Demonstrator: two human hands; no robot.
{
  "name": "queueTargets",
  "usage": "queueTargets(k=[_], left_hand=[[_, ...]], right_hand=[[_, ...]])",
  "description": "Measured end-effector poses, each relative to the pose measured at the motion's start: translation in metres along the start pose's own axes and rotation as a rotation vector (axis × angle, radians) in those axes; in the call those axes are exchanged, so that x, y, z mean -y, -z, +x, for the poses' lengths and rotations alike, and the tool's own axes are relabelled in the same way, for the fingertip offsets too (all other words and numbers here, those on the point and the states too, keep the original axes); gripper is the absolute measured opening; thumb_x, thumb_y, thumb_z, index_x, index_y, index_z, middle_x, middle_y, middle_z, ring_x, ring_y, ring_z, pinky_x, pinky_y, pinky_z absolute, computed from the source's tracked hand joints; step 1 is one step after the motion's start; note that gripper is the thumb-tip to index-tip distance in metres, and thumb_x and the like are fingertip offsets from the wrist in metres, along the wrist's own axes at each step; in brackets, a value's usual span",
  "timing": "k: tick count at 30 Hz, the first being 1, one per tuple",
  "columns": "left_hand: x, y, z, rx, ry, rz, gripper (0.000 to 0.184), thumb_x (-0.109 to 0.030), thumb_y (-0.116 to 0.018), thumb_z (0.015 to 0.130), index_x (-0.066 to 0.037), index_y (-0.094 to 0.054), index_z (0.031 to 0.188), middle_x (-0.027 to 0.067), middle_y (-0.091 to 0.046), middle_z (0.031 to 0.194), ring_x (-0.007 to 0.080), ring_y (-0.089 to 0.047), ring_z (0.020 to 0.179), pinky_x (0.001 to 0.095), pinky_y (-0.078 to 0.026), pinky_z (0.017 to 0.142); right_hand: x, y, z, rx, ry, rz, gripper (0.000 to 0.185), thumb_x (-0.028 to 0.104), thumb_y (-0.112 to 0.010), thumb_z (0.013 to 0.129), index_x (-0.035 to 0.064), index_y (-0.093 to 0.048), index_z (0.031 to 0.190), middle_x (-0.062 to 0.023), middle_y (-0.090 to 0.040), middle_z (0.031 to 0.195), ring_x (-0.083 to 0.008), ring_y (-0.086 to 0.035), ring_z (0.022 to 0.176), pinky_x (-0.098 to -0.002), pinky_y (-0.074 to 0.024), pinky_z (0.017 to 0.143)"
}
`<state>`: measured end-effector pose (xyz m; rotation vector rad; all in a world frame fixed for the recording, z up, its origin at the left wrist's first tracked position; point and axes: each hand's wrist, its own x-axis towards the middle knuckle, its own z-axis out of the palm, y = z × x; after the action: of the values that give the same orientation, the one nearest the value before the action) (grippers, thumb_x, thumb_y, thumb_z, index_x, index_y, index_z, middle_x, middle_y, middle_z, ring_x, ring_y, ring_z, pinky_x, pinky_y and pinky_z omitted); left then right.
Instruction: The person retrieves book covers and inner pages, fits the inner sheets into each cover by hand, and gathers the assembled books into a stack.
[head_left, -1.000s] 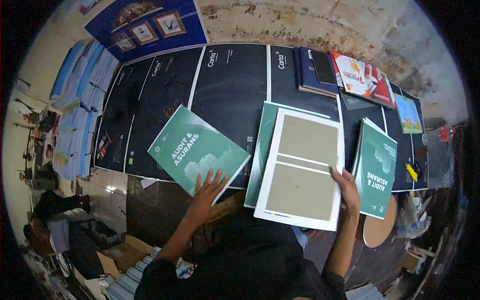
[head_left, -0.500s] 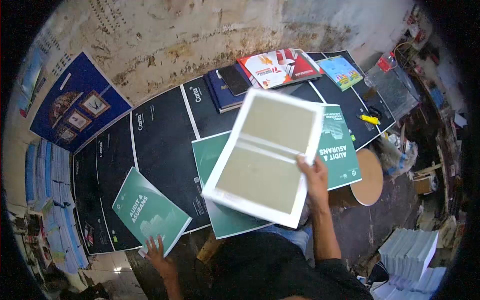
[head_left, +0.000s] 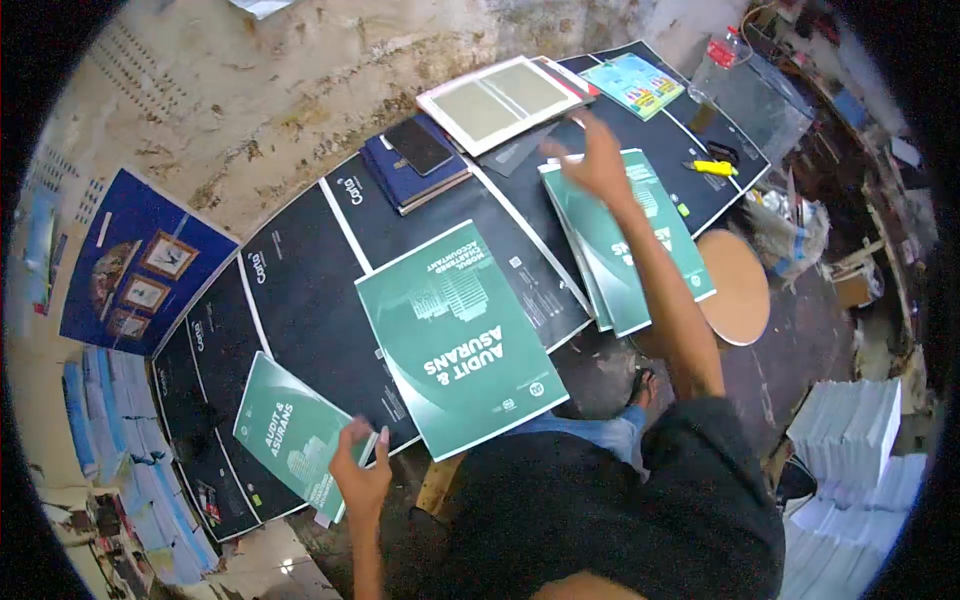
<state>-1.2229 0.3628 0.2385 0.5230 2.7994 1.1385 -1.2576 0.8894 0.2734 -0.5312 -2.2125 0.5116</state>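
Note:
A green "Audit & Asurans" booklet [head_left: 290, 435] lies at the left of the table. My left hand [head_left: 362, 470] is at its near right corner, fingers apart; I cannot tell whether they touch it. In the middle, a larger green cover sheet [head_left: 460, 345] lies flat, its print upside down to me. Over a stack of green covers [head_left: 650, 255] on the right reaches my right hand [head_left: 600, 165], fingers spread and holding nothing. Just beyond that hand, a white-bordered sheet with two beige panels [head_left: 500, 105] rests on the red and white book.
Behind are blue books [head_left: 415, 180] with a dark phone [head_left: 420, 146] on top. To the right lie a colourful booklet [head_left: 632, 85] and a yellow cutter [head_left: 713, 168]. A round stool [head_left: 738, 290] and paper stacks [head_left: 845, 435] stand beside the table.
The beige-panelled sheet has left my right hand and now lies at the back. My right hand has moved up and away from me. My left hand has shifted right along the small booklet.

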Motion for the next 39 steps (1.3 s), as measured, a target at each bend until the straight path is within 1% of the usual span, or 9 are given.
queueTargets(k=[2, 4, 8, 10, 19, 21, 24, 28, 39], left_hand=[[-0.023, -0.006, -0.008, 0.337, 0.385, 0.161, 0.033, -0.030, -0.067, 0.094, 0.001, -0.067, 0.108, 0.0071, -0.068, 0.086, 0.0125, -0.065, 0.078, 0.0260, -0.049, 0.076], [-0.008, -0.040, -0.017, 0.378, 0.878, -0.569, 0.042, -0.037, -0.062, 0.097, 0.002, -0.066, 0.113, 0.0067, -0.068, 0.089, 0.0128, -0.063, 0.080, 0.0272, -0.049, 0.076], [-0.024, -0.082, -0.033, 0.196, 0.936, -1.162, 0.053, -0.043, -0.059, 0.098, 0.005, -0.062, 0.121, 0.0095, -0.068, 0.098, 0.0164, -0.063, 0.088, 0.0290, -0.048, 0.078], [-0.034, -0.084, -0.024, 0.335, 0.356, -0.424, 0.056, -0.043, -0.061, 0.097, 0.005, -0.059, 0.126, 0.0135, -0.068, 0.110, 0.0220, -0.063, 0.099, 0.0321, -0.048, 0.085], [-0.063, -0.034, 0.018, 0.614, 0.440, 0.265, 0.058, -0.044, -0.069, 0.090, 0.006, -0.062, 0.119, 0.0208, -0.068, 0.112, 0.0304, -0.065, 0.100, 0.0382, -0.048, 0.087], [-0.097, -0.016, 0.026, 0.326, 0.288, 0.588, 0.054, -0.034, -0.079, 0.081, 0.004, -0.065, 0.116, 0.0213, -0.068, 0.113, 0.0346, -0.065, 0.101, 0.0409, -0.049, 0.088], [-0.088, -0.043, 0.034, -0.047, -0.299, 0.156, 0.057, -0.027, -0.087, 0.070, 0.001, -0.066, 0.115, 0.0205, -0.068, 0.112, 0.0365, -0.065, 0.103, 0.0433, -0.049, 0.091], [-0.114, -0.110, 0.019, 0.203, -0.735, 0.063, 0.074, -0.028, -0.090, 0.067, 0.003, -0.060, 0.126, 0.0237, -0.062, 0.126, 0.0412, -0.060, 0.117, 0.0472, -0.044, 0.104], [-0.122, -0.143, 0.019, 0.480, -0.759, 0.341, 0.078, -0.032, -0.085, 0.073, 0.010, -0.054, 0.131, 0.0341, -0.054, 0.131, 0.0513, -0.051, 0.124, 0.0563, -0.042, 0.103]], right_hand=[[0.025, 0.012, -0.087, 0.240, -0.046, -0.217, 0.074, 0.032, -0.080, 0.075, 0.0036, -0.048, 0.135, -0.0290, -0.044, 0.139, -0.0443, -0.044, 0.129, -0.0500, -0.0377, 0.107], [0.036, 0.021, -0.153, 0.348, 0.009, -0.264, 0.079, 0.021, -0.079, 0.067, 0.0067, -0.046, 0.137, -0.0280, -0.039, 0.142, -0.0442, -0.038, 0.134, -0.0527, -0.0323, 0.110], [0.019, 0.025, -0.187, 0.375, -0.016, -0.428, 0.081, 0.005, -0.073, 0.064, 0.0090, -0.044, 0.139, -0.0235, -0.038, 0.145, -0.0406, -0.034, 0.139, -0.0550, -0.0269, 0.112], [0.007, 0.029, -0.188, 0.360, -0.031, -0.468, 0.081, 0.000, -0.071, 0.063, 0.0096, -0.044, 0.139, -0.0222, -0.037, 0.146, -0.0392, -0.033, 0.140, -0.0555, -0.0255, 0.113], [-0.022, 0.054, -0.194, 0.284, 0.078, -0.214, 0.069, 0.004, -0.074, 0.071, 0.0095, -0.050, 0.135, -0.0185, -0.047, 0.141, -0.0376, -0.046, 0.129, -0.0455, -0.0360, 0.108], [0.016, 0.078, -0.193, 0.303, -0.078, -0.009, 0.061, 0.007, -0.075, 0.074, 0.0072, -0.055, 0.131, -0.0184, -0.056, 0.130, -0.0347, -0.054, 0.120, -0.0428, -0.0415, 0.102], [0.056, 0.082, -0.222, 0.313, -0.373, 0.322, 0.030, 0.017, -0.076, 0.083, -0.0001, -0.070, 0.107, -0.0152, -0.072, 0.095, -0.0202, -0.069, 0.083, -0.0318, -0.0541, 0.071], [0.073, 0.080, -0.264, 0.407, -0.647, 0.536, 0.022, 0.017, -0.072, 0.087, -0.0008, -0.073, 0.099, -0.0132, -0.073, 0.087, -0.0147, -0.067, 0.074, -0.0307, -0.0533, 0.068], [0.071, 0.070, -0.317, 0.412, -0.941, 0.896, 0.022, 0.017, -0.071, 0.090, -0.0011, -0.075, 0.100, -0.0080, -0.073, 0.088, -0.0104, -0.062, 0.073, -0.0276, -0.0482, 0.063]])
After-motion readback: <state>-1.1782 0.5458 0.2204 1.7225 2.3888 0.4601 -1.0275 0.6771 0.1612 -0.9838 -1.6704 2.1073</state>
